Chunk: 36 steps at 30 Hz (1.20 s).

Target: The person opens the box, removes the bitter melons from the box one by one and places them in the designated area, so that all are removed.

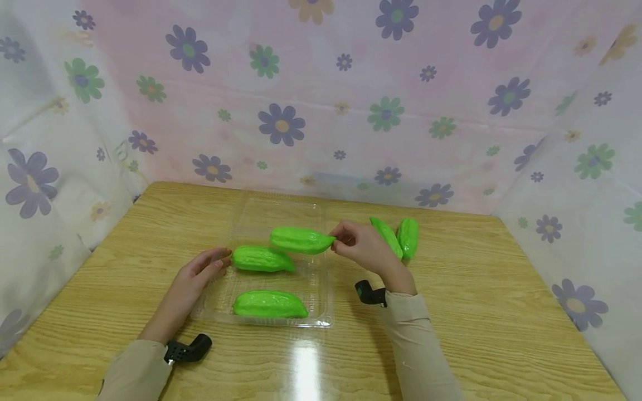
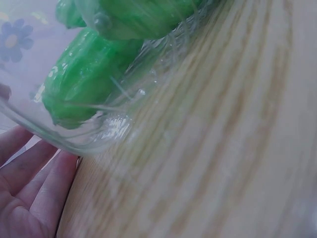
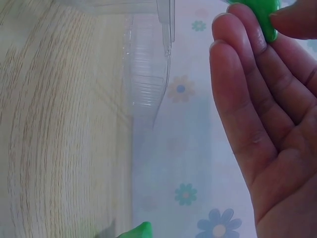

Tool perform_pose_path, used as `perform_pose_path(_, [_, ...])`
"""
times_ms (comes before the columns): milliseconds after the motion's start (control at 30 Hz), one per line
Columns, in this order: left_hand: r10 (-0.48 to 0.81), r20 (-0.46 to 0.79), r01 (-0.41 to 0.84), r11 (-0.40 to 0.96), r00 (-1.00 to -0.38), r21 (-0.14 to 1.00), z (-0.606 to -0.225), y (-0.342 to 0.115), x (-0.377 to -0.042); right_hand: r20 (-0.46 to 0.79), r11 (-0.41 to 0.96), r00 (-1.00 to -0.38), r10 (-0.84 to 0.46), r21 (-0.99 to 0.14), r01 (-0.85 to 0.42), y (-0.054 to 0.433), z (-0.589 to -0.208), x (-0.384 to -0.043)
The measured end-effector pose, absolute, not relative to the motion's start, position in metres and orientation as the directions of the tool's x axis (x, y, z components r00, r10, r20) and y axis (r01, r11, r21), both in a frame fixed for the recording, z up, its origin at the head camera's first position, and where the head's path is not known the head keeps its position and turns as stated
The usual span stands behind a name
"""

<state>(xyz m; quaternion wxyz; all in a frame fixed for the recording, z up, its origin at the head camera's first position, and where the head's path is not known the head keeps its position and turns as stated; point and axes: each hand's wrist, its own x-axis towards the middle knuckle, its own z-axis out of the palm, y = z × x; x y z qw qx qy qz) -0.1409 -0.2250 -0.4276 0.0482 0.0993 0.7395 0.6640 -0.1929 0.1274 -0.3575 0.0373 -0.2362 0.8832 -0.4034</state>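
Between thumb and fingertips, my right hand (image 1: pixel 363 245) pinches the pointed tip of a glossy green bitter melon (image 1: pixel 300 240), holding it over the back part of a clear plastic box (image 1: pixel 321 323). In the right wrist view its green tip (image 3: pixel 270 22) shows between thumb and fingers. Inside the box lie a middle bitter melon (image 1: pixel 261 259) and a front bitter melon (image 1: pixel 270 304), roughly parallel. My left hand (image 1: pixel 198 275) touches the box's left side with fairly straight fingers; in the left wrist view those fingers (image 2: pixel 37 183) lie against the outside of the clear wall.
Two more bitter melons lie on the wooden table (image 1: pixel 476 312) right of the box, one leaning left (image 1: pixel 386 236) and one more upright (image 1: pixel 408 238), partly behind my right hand. The box's clear lid (image 1: pixel 281 209) opens toward the back. Flowered cloth (image 1: pixel 321 139) hangs around the table.
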Motion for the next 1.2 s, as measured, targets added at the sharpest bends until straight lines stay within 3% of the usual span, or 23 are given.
perform_pose_path(1200, [0.21,0.045,0.072,0.127,-0.977,0.989,-0.429,-0.226,-0.142,0.144,0.603,-0.916,-0.375,-0.712,-0.359,0.146,-0.36,-0.196])
